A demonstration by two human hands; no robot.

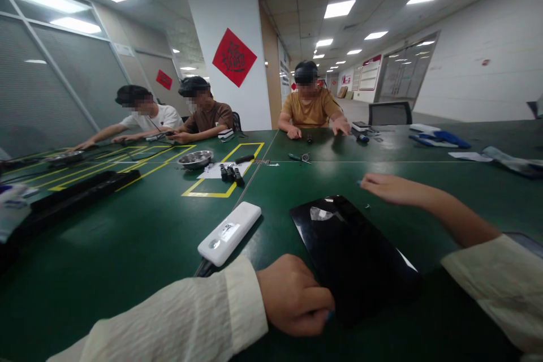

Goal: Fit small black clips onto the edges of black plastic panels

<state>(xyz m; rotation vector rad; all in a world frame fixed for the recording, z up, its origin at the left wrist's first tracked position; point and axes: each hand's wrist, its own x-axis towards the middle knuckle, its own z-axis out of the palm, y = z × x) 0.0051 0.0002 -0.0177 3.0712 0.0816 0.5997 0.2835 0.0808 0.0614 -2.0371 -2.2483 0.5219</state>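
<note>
My left hand (297,297) is closed beside the near left edge of a glossy black flat panel (360,260) like a tablet. A tiny blue spot shows at its fingertips. Beyond the panel's right side, my right hand (388,188) is held in a pinch above the table, again with a speck of blue at the tips. Whether these are small pieces or part of the fingers, I cannot tell. A crumpled clear scrap (321,214) lies on the panel's far end. One small pale-blue bit (367,206) rests on the table below my right hand.
Left of the panel lies a white power bank (231,232) with a cable. Farther off are a metal bowl (195,159), black cylinders (231,174) on paper and a long black tray (85,195). Several people sit around the green table (144,249); blue-and-white items (439,138) lie right.
</note>
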